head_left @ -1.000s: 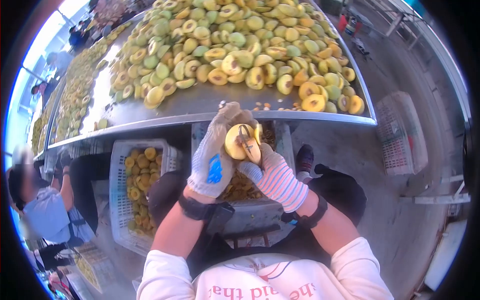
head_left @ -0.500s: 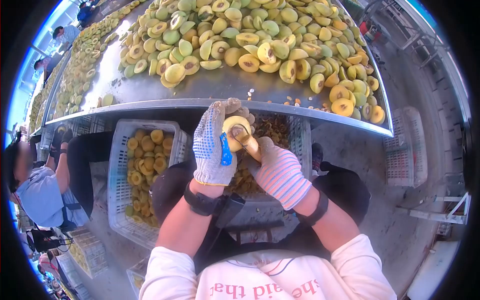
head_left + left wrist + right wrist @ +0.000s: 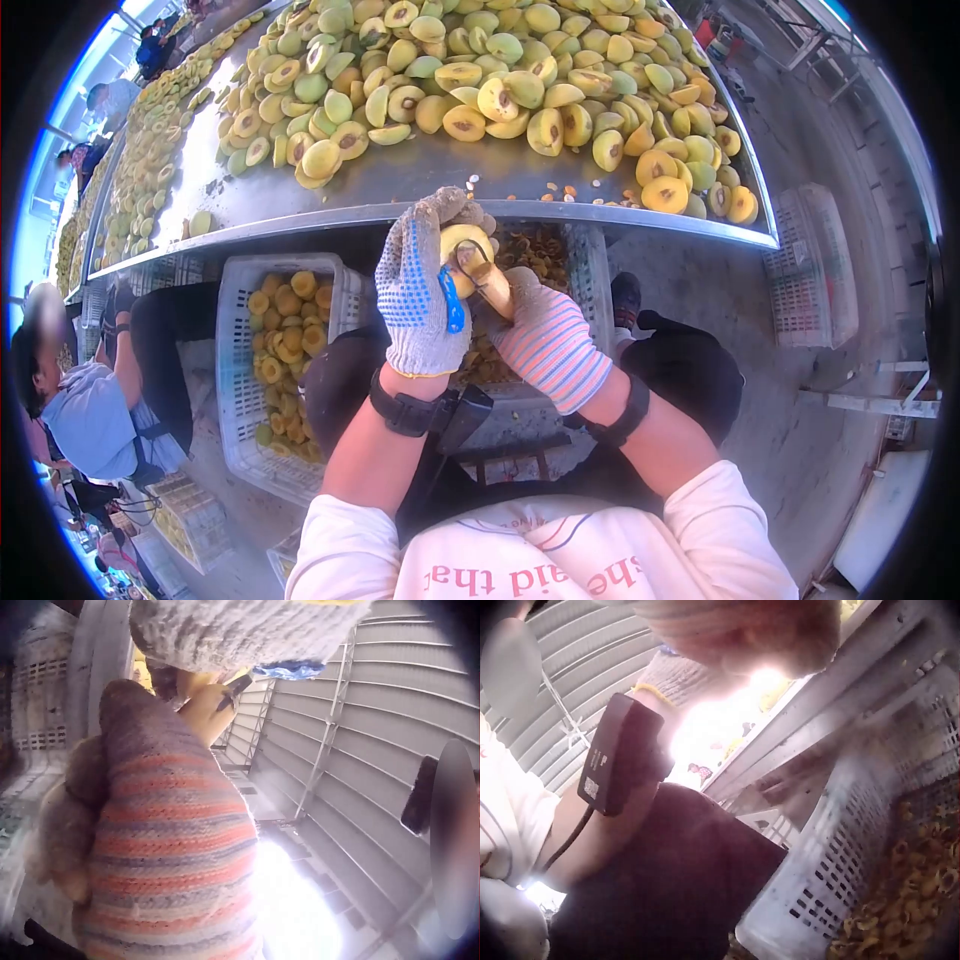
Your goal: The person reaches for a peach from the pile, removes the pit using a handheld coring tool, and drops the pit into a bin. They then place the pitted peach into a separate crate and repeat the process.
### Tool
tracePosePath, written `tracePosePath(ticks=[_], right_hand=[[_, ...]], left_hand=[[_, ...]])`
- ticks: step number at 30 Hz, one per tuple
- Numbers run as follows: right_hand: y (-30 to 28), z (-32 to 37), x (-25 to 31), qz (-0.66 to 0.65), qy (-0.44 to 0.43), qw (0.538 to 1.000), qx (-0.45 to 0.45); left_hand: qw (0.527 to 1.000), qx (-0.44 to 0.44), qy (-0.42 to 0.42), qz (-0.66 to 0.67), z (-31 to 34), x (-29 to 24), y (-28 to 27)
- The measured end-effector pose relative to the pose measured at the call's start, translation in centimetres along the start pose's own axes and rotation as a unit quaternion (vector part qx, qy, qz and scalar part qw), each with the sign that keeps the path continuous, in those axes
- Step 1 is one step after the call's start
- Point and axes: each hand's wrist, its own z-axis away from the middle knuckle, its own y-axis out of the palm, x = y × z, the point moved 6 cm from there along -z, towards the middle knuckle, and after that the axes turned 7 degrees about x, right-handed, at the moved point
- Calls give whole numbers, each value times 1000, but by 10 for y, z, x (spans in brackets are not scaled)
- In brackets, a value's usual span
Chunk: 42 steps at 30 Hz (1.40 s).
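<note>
My left hand (image 3: 420, 300), in a dotted knit glove with a blue patch, holds a yellow peach half (image 3: 456, 240) in its fingers, cut face towards me. My right hand (image 3: 550, 335), in a striped glove, grips the pale handle of a pitting tool (image 3: 497, 293). Its curved metal loop sits on the middle of the cut face, at the brown pit hollow. In the left wrist view the tool's handle (image 3: 210, 712), with a dark mark on it, shows between the two gloves. My right fingertips are partly hidden there.
A metal-edged table (image 3: 350, 213) bears a large heap of peach halves (image 3: 480, 80). Beneath my hands stands a crate (image 3: 840, 847) of brown scraps; to its left is a white crate (image 3: 240, 380) of peach halves. Another person (image 3: 85, 400) sits at the left.
The left hand has turned, shifting its blue patch up and right. The tool's loop has moved from the fruit's right side to the middle of its cut face. The head view has shifted slightly.
</note>
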Motion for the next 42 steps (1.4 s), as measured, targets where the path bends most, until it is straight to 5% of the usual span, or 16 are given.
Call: tracePosePath(ticks=[5, 11, 14, 17, 20, 23, 26, 30, 33, 38, 41, 42], right_hand=[[1, -2, -6, -20, 51, 997, 46], [17, -6, -9, -145, -39, 987, 64], [11, -4, -4, -47, 55, 993, 94], [13, -3, -4, -112, 62, 987, 101], [28, -3, -8, -255, -77, 960, 87], [16, 2, 1, -192, -63, 976, 77], [4, 10, 13, -419, -20, 895, 150], [4, 22, 8, -518, 61, 803, 288], [10, 29, 5, -576, 63, 745, 330], [15, 34, -2, -631, 46, 664, 400], [-4, 38, -11, -578, 28, 715, 393], [-9, 36, -20, -517, 37, 767, 379]], left_hand=[[1000, -6, 6, 15, -3, 10, -1], [998, -2, 32, -51, 1, 11, -9], [994, 5, 60, -86, 3, 12, -10], [977, 4, 116, -178, 3, 7, -17], [948, 25, 175, -266, 10, -1, -6], [956, 37, 122, -265, 2, 2, -11], [987, 82, 40, -134, -3, -1, 0], [937, 144, 37, -316, -8, -6, 4], [965, 172, -122, -153, -6, 0, 13], [969, 172, -171, -42, 2, 19, 19], [972, 139, -184, 48, -6, 25, 16], [974, 143, -171, 45, -9, 25, 11]])
